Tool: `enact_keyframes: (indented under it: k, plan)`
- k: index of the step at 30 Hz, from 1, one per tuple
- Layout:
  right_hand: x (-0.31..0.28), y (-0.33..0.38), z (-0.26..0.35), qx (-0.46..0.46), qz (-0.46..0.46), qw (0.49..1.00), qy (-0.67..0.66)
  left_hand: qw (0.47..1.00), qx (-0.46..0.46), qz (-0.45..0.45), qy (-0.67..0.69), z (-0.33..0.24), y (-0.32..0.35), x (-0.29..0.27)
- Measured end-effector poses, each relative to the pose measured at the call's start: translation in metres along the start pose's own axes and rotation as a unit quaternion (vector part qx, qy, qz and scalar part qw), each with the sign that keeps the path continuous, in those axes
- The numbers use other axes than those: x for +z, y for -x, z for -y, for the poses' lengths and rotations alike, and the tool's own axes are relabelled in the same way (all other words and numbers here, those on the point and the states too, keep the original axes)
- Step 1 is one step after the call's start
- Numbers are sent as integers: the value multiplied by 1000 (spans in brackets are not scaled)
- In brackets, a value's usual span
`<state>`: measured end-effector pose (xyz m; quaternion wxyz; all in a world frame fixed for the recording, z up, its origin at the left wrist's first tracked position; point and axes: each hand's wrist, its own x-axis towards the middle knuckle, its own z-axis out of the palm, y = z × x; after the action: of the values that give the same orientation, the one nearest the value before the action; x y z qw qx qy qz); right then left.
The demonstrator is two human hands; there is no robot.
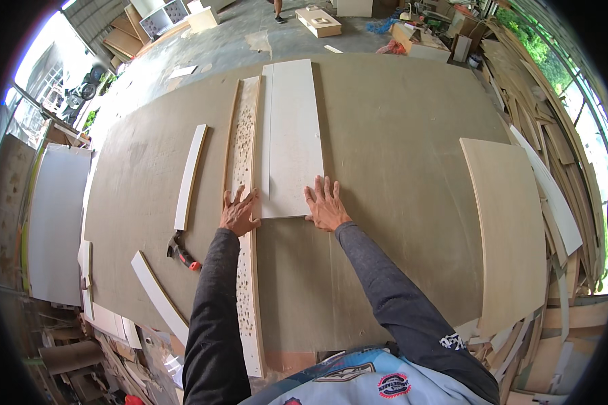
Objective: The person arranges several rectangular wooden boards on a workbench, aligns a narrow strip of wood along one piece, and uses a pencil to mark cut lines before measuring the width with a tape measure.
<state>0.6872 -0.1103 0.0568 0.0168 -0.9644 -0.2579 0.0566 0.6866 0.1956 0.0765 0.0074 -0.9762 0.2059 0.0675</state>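
Note:
A white rectangular panel [295, 135] lies lengthwise on the large brown work surface [405, 128]. Close along its left side runs a long narrow board [245, 135] with a raised wooden edge and a dotted, speckled face. My left hand [239, 212] rests on this board with its fingers spread, the thumb side near the panel's lower left corner. At the panel's lower right corner my right hand [327, 205] lies with fingers apart, touching the panel's edge. Neither hand is gripping anything. Part of the speckled board is hidden under my left hand and forearm.
To the left lie a white strip [191, 175], a hammer [182, 254] with a red-tipped handle, and another white strip [159, 294]. A pale wooden panel [510, 236] lies at the right edge, beside stacked scrap boards [554, 128]. A person's leg [277, 9] shows far back.

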Motion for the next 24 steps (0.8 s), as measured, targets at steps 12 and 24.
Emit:
enact_keyframes:
  k: [12, 24]
  plan:
    - [-2, -31, -18, 23, -5, 999, -32, 1000, -10, 17, -3, 10, -33, -10]
    - [5, -55, -108, 111, -51, 991, -63, 999, -22, 26, 6, 41, -95, -15]
